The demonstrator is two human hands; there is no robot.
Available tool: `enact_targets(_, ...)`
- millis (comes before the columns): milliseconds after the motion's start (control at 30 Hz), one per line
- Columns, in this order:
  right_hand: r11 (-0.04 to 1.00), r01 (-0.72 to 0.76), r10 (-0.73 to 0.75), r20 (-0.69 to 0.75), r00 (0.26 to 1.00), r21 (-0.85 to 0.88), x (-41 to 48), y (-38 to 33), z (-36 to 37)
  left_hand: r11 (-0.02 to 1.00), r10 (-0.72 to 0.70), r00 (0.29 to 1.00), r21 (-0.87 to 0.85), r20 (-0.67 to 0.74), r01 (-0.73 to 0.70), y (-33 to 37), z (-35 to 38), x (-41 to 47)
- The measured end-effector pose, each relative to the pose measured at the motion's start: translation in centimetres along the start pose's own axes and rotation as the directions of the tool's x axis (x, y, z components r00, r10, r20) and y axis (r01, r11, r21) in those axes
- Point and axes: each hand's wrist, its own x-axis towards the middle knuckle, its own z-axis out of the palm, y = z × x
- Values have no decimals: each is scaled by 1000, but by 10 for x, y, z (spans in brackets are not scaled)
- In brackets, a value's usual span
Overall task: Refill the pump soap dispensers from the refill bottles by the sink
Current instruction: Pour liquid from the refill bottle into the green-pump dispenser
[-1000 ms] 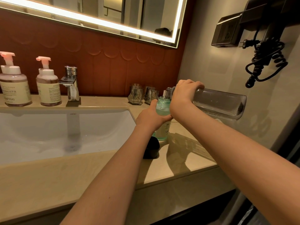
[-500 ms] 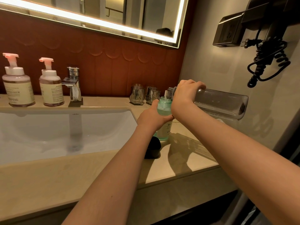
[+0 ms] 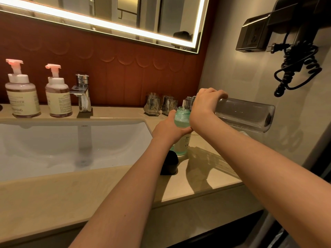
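Note:
A small green dispenser bottle (image 3: 183, 120) stands on the counter right of the sink, its top off. My left hand (image 3: 170, 130) is wrapped around its body. My right hand (image 3: 206, 104) holds a clear refill bottle (image 3: 243, 113) by the neck, tipped almost level, its threaded mouth just over the green bottle's opening. The refill bottle looks nearly empty. A black cap-like object (image 3: 170, 163) sits on the counter just in front of the green bottle. Two pump dispensers with white heads (image 3: 22, 97) (image 3: 58, 97) stand at the back left.
A chrome tap (image 3: 82, 92) stands behind the white basin (image 3: 53, 145). Two glass tumblers (image 3: 161, 104) sit at the back near the corner. A wall-mounted hair dryer with a coiled cord (image 3: 295, 68) hangs on the right wall. The counter edge (image 3: 197, 199) runs below my arms.
Both hands and bottles hold nearly the same pose; only the view has drifted slightly.

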Motion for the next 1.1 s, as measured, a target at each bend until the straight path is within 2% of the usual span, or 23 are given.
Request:
enact_targets(333,1000,25,-26,38,999,18,-3,3,-3,1000,-1,1000,-4,-15,1,-3,2,3)
enact_targets(467,984,8,-24,89,996,176,-4,10,0,1000,-4,1000,-14,-13,4,-4,3,6)
enact_targets(567,938,16,-72,148,986,345,-11,21,2,999,-6,1000,-41,-8,6,-6,5,10)
enact_targets(700,881,25,-136,202,970,472,-18,32,5,994,-15,1000,-104,20,17,-6,5,11)
enact_targets(833,750,-73,-136,262,956,658,-16,41,14,989,-19,998,-147,56,27,-4,2,10)
enact_targets(967,497,-190,-111,279,954,847,-11,47,26,982,-15,996,-188,84,31,-4,1,11)
enact_targets(1100,298,-246,-115,290,950,922,-9,50,30,976,-13,994,-213,106,35,-1,1,12)
